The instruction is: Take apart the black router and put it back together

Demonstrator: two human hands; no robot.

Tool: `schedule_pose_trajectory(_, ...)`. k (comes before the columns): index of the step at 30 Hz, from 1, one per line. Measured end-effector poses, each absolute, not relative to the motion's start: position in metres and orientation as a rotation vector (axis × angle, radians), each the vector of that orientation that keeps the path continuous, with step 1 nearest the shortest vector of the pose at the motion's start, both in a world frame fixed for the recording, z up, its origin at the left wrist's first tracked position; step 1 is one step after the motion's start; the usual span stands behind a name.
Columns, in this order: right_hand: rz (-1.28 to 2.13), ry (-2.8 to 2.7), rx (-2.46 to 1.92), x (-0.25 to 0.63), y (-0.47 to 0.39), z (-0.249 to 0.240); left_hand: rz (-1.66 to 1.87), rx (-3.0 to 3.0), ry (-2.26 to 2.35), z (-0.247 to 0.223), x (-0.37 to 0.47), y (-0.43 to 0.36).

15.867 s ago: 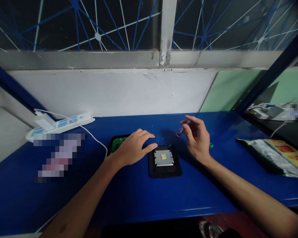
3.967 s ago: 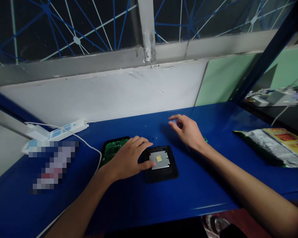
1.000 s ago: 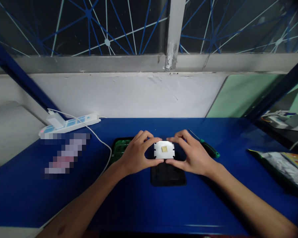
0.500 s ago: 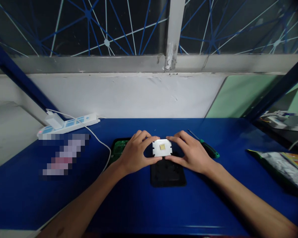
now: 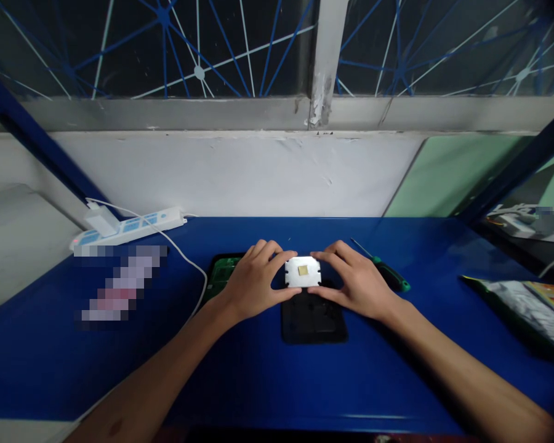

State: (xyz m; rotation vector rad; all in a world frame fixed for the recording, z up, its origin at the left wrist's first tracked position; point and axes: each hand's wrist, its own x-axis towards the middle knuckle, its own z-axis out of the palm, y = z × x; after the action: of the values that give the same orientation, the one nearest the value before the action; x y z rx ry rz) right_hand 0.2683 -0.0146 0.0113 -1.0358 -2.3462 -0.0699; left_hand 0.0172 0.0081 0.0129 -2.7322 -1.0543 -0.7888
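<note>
Between my two hands is a small silvery metal plate [image 5: 312, 278] with notched sides and a gold-coloured square in its middle. My left hand [image 5: 253, 280] pinches its left edge between thumb and fingers. On the right edge, my right hand [image 5: 357, 280] grips it the same way. Below the plate, a flat black rounded piece [image 5: 314, 320] lies on the blue table. A green circuit board in a black frame [image 5: 220, 274] is partly hidden behind my left hand. A screwdriver with a green and black handle [image 5: 390, 274] rests just beyond my right hand.
A white power strip [image 5: 150, 225] with a plugged-in adapter stands at the back left of the blue table [image 5: 258, 381]. Its white cable [image 5: 184, 258] runs forward past my left arm. A shiny packet [image 5: 526, 307] lies at the right. A blurred-out item [image 5: 124, 286] sits at left.
The view has shifted very slightly, so everything sits a little higher. Both hands keep the same hold on the metal plate.
</note>
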Motion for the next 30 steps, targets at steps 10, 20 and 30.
schedule_pose_trajectory(10,-0.136,-2.223,-0.856,0.260,-0.023,0.016,-0.817,-2.752,-1.051,0.015,0.018,0.005)
schedule_pose_trajectory(20,-0.134,-2.235,-0.800,0.253,-0.032,0.018,-0.956,-2.780,-0.923,0.023,0.028,-0.008)
schedule_pose_trajectory(30,0.191,-2.252,-1.039,0.256,-0.024,0.011,-1.160,-2.902,-1.076,0.028,0.025,-0.009)
